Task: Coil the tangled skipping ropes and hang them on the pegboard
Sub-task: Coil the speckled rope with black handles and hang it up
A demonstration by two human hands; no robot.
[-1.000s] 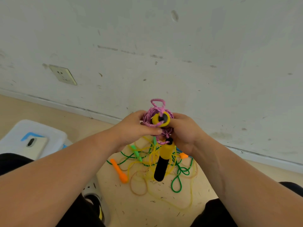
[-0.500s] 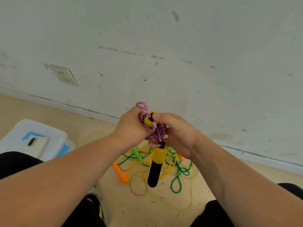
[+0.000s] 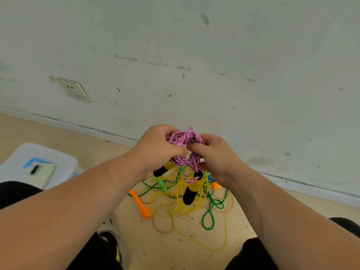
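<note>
A pink braided skipping rope (image 3: 184, 147) is bunched into a coil between both hands, in front of the wall. My left hand (image 3: 155, 151) grips its left side and my right hand (image 3: 216, 158) pinches its right side. One yellow and black handle (image 3: 191, 189) dangles below the coil. The other handle (image 3: 162, 169) pokes out under my left hand. On the floor beneath lies a tangle of ropes: a green rope (image 3: 211, 210), a yellow rope (image 3: 183, 193) and an orange handle (image 3: 140, 204). No pegboard is in view.
A white plastic box (image 3: 64, 164) with a phone (image 3: 39, 173) on its lid stands at the left. A white wall with a socket (image 3: 73, 89) rises just behind the ropes. My knees in black trousers and a shoe (image 3: 109, 242) frame the floor.
The pink coil has been turned over: its yellow handle end that faced me on top now points down under my left hand. Both hands have shifted their hold on the coil.
</note>
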